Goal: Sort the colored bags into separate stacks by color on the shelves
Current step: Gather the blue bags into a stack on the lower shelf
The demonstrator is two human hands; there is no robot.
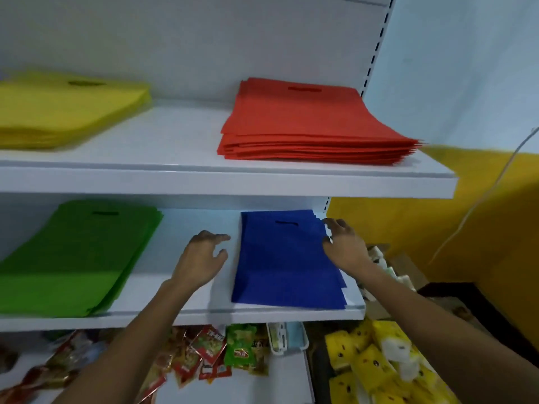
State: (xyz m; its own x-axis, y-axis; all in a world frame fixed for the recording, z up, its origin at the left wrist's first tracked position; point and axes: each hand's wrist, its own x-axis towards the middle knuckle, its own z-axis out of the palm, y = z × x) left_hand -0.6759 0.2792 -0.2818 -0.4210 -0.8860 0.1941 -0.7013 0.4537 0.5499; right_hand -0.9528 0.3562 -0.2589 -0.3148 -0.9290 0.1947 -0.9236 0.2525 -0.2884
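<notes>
From the head camera, four flat stacks of non-woven fabric bags lie on a white metal shelving unit. A yellow stack (67, 109) and a red stack (309, 123) are on the upper shelf (186, 176). A green stack (75, 258) and a dark blue stack (285, 260) are on the lower shelf (192, 314). The blue stack sits at the right end of the lower shelf, its long axis running front to back and its die-cut handle slot at the far end, by the back panel. Both hands flank it. The left hand (201, 258) hovers just beside its left edge without touching, grip spread and loosely curved, holding nothing. The right hand (344, 246) is nearer, its fingertips against the stack's right edge, where a few layers stick out unevenly. Whether that grip pinches the layers or only nudges them I cannot tell. The likely next move is squaring the blue stack, which means pushing inward from both long sides, so the left hand has to close the small gap rightward. The bags look thin, matte, faintly textured and limp, and they probably slide over one another. The red stack's front edges fan out a little. Below the lower shelf lie glossy red and green snack packets (210, 351) and yellow soft tissue packs (367, 363).
</notes>
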